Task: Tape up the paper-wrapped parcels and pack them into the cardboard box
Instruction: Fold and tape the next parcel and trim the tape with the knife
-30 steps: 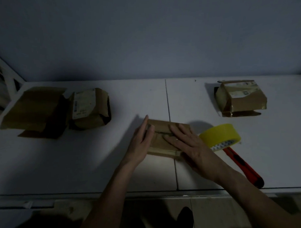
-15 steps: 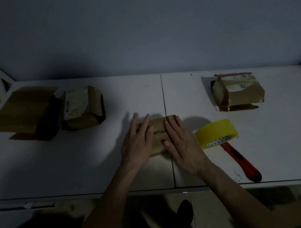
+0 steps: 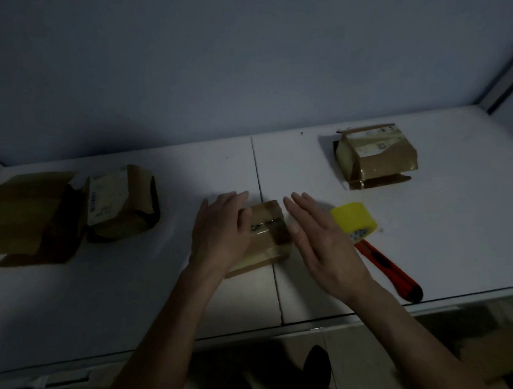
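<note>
A small brown paper-wrapped parcel with shiny tape across its top lies on the white table between my hands. My left hand lies flat over the parcel's left part, fingers straight. My right hand is at the parcel's right side with straight fingers; whether it touches the parcel is unclear. A roll of yellow tape sits just right of my right hand. An open cardboard box lies on its side at the far left.
A red utility knife lies by the tape near the table's front edge. One labelled brown parcel sits beside the cardboard box. Another taped parcel stands at the back right. A wall runs behind the table.
My right hand has slid off the parcel's top to its right side. My left hand has stayed on the parcel. The parcel has turned slightly.
</note>
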